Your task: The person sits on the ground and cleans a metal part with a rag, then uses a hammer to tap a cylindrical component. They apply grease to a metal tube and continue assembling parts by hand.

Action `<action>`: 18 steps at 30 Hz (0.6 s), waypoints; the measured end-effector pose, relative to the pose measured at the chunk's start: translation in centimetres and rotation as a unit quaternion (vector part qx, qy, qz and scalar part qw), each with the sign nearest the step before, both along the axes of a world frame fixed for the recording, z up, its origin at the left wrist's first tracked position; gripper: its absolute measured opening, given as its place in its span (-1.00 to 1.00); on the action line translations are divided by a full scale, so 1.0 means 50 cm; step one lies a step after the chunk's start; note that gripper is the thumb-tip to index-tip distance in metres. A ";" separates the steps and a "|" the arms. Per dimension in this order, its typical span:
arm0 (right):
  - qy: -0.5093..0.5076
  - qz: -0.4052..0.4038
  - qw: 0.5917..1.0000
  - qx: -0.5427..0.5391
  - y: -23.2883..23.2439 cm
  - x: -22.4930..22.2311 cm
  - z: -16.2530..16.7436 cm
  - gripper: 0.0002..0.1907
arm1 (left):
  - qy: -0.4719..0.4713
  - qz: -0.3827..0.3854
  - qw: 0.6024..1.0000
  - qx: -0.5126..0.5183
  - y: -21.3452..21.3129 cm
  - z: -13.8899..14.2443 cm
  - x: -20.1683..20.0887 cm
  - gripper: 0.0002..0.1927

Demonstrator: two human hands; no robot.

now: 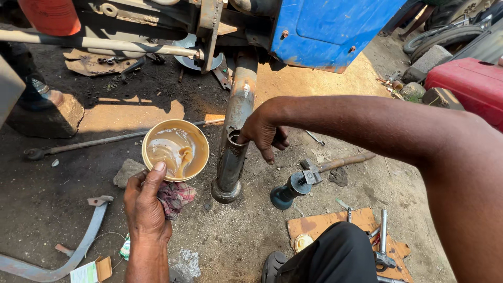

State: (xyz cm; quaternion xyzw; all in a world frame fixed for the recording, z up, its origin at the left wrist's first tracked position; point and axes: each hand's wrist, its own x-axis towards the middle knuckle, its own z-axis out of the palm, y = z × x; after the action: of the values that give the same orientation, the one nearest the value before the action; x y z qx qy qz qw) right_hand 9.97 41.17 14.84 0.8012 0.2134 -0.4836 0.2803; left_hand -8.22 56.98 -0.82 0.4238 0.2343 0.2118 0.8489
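My left hand (145,202) holds a round tub of tan grease (175,149), thumb on its near rim, with a checked rag (176,196) under the fingers. My right hand (264,133) reaches across from the right and rests its fingers at the open top of a rusty steel tube (234,141) that slopes down from a blue machine body (327,29). The fingertips touch the tube's bore; whether they carry grease I cannot tell.
A hammer (335,163) and a teal hub part (287,193) lie right of the tube. Cardboard with wrenches (361,228) sits by my knee. A long bar (89,142), a bent metal arm (68,246), a stone (127,171) and a red tank (466,86) surround the dirt ground.
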 end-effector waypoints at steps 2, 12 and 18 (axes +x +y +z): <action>-0.011 0.026 1.000 0.000 0.000 0.000 -0.004 0.00 | 0.006 0.006 1.000 -0.003 0.002 0.002 -0.003 -0.34; -0.009 0.050 0.999 0.005 -0.008 0.008 -0.004 -0.04 | 0.018 0.012 1.000 0.011 -0.009 0.008 0.007 -0.43; -0.003 0.054 0.998 0.026 -0.009 0.012 -0.004 -0.04 | 0.014 0.007 1.000 0.000 0.000 -0.002 0.007 -0.48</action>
State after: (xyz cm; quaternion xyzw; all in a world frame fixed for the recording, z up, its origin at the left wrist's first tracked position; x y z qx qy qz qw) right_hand 10.56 40.72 14.64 0.7971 0.2682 -0.4592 0.2861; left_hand -7.86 57.00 -0.94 0.4249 0.2489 0.2124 0.8440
